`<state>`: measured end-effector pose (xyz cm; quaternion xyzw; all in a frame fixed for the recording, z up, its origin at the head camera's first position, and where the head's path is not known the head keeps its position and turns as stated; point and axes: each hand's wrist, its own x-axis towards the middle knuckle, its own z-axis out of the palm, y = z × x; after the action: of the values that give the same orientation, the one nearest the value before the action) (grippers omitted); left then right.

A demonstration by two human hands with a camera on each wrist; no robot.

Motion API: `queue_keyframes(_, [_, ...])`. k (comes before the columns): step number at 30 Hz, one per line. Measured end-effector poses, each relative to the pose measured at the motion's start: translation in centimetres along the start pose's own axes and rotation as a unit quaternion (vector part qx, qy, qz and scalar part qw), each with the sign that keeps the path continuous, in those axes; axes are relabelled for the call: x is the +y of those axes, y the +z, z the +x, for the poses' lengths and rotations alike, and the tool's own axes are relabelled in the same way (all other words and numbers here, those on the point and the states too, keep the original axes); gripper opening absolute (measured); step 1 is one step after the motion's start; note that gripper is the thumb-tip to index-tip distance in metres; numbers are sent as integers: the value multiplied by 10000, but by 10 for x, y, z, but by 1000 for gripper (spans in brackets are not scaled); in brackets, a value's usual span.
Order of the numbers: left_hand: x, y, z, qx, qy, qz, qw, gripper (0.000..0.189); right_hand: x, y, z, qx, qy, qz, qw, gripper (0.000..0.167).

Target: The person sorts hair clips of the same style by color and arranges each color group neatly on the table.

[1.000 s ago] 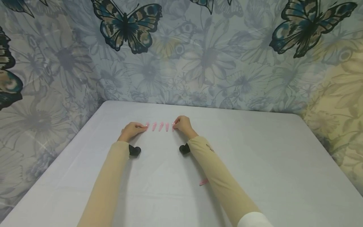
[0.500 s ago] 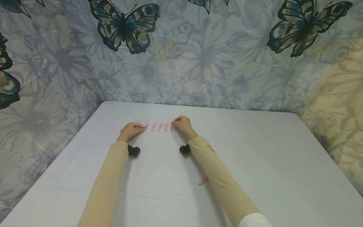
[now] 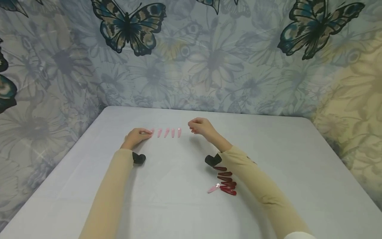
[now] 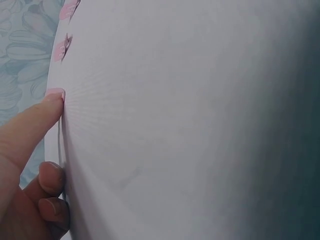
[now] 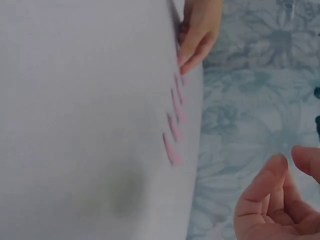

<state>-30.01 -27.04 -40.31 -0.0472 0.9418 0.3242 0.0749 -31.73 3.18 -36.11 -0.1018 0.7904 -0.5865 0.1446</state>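
Several pink snap hair clips (image 3: 166, 133) lie in a row, spaced apart, on the white table. At the row's left end, my left hand (image 3: 136, 137) pinches the leftmost pink hair clip (image 4: 55, 93); its fingertips partly cover it. My right hand (image 3: 204, 127) is raised off the table to the right of the row, fingers loosely bent and holding nothing. In the right wrist view a gap shows between thumb and fingertip of that right hand (image 5: 272, 200). The rightmost pink clip (image 3: 179, 132) lies free of both hands.
Below my right wrist, several dark red hair clips (image 3: 226, 179) lie in a loose column beside the sleeve. A single pink clip (image 3: 213, 188) touches that group on its left. A butterfly-and-flower cloth (image 3: 215, 66) stands behind the table (image 3: 167, 205).
My right hand has let go of the rightmost pink clip and moved up and right. Its forearm has swung right, uncovering the dark red clips. The left hand stays at its clip.
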Motion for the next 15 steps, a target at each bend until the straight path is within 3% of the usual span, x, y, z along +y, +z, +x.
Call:
queue_keyframes(3, [0, 0, 0, -26, -8, 34, 10000, 38, -1, -11, -23, -391, -269, -576, 9972, 33])
queue_keyframes(7, [-1, -1, 0, -47, 24, 78, 10000, 39, 8, -25, -59, -842, -555, -1283, 9866, 30])
queue_keyframes(12, [0, -1, 1, -45, -5, 75, 10000, 40, 25, -34, -108, -845, -956, -1994, 9716, 15])
queue_keyframes(15, [0, -1, 2, -29, 4, 90, 10000, 39, 35, -32, -134, -804, -1215, -2483, 9577, 11])
